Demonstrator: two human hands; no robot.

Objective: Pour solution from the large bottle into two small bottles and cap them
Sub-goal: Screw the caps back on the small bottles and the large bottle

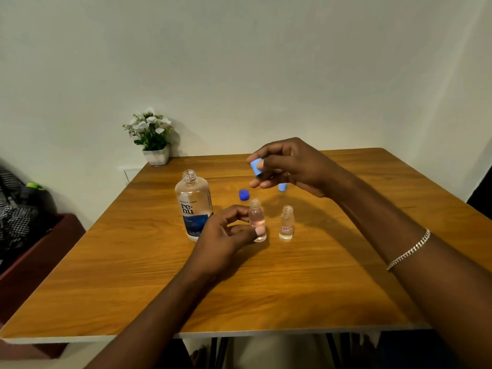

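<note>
1. Large bottle (pixel 193 206): upright on the table (pixel 106 288).
2. First small bottle (pixel 257 219): at 3 o'clock of the large bottle, held by the left hand (pixel 226 235).
3. Second small bottle (pixel 286 223): just beside the first, at 3 o'clock, apart.
4. Loose cap (pixel 244 194): on the table, at 11 o'clock behind the first small bottle.
5. Held cap (pixel 256 167): in the right hand (pixel 290 166), above the first small bottle.
6. Potted plant (pixel 153 137): at the table's far corner, at 11 o'clock of the large bottle.

You face a plain pale wall (pixel 239 62) that fills the upper half of the frame, softly and evenly lit. Below it you have a wooden tabletop (pixel 266 288) with a warm orange grain and a pale front edge; dark legs (pixel 213 352) show under it at the bottom. At its far left corner stands a potted plant (pixel 151 134) with white flowers in a white pot. At the left edge you see a dark red piece of furniture (pixel 34 262) with checked cloth (pixel 16 217) piled on it
</note>
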